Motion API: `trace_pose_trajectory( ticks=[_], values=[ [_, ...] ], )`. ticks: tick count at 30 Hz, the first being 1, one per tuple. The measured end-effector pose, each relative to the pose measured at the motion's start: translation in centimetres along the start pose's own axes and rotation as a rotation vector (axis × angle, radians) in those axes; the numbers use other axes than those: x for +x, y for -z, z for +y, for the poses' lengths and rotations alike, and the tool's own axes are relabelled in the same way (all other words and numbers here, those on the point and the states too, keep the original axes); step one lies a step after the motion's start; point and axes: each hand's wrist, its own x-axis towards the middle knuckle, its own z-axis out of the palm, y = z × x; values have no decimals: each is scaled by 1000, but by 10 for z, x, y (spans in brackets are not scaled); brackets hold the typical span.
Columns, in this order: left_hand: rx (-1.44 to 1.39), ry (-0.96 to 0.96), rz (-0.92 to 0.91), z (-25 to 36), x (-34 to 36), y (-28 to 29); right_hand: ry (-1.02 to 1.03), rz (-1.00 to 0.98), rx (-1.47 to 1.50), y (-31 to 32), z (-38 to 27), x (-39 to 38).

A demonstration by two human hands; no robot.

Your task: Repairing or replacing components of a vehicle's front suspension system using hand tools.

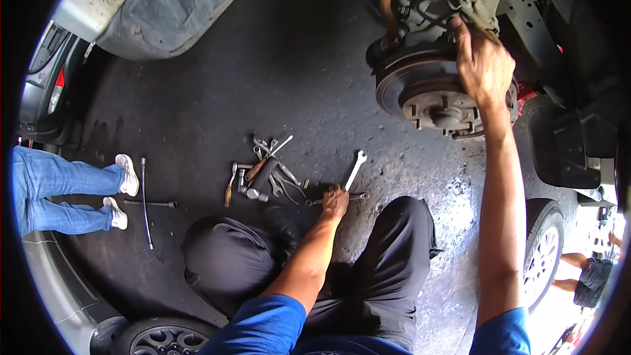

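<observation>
The dark asphalt floor (217, 92) lies open across its middle and toward its far left, between a car's wheel arch (171, 6) at the far left edge and the brake disc (420, 85) hanging from the raised car at the far right. The person's own knees in black trousers (394, 256) fill the near side, so free room there is tight. A bystander's white shoes (125, 187) stand at the floor's left edge beside a cross wrench (146, 202).

The left hand (335, 202) reaches down to the floor just in front of the knees, fingers curled over a spanner (358, 195) lying flat; whether it truly grips it I cannot tell. A second, brighter wrench (355, 169) lies just beyond, and a scatter of loose tools (263, 174) sits nearby to the left.

The right hand (483, 62) is raised against the upper edge of the brake disc, fingers bent over the parts behind it; what they clasp is hidden.
</observation>
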Motion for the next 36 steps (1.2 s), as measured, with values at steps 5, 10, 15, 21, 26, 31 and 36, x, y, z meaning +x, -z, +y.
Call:
trace_pose_trajectory(
  ticks=[5, 10, 15, 21, 26, 31, 36],
  values=[
    [143, 35, 59, -42, 13, 28, -3, -33, -19, 0, -13, 1],
    [130, -26, 185, -100, 38, 101, -111, -137, -122, -12, 16, 2],
    [4, 166, -55, -121, 15, 120, -194, -242, -148, -14, 22, -1],
    [-364, 430, 585, -166, -11, 144, -165, -221, -111, -18, 28, -2],
    [-72, 544, 84, -153, -16, 119, -179, -230, -216, -9, 29, 3],
    [-23, 502, 194, -163, -8, 75, -110, -106, -162, -16, 17, -4],
    [-378, 747, -93, -147, 16, 62, 4, 5, -38, -2, 1, -6]
  ],
)
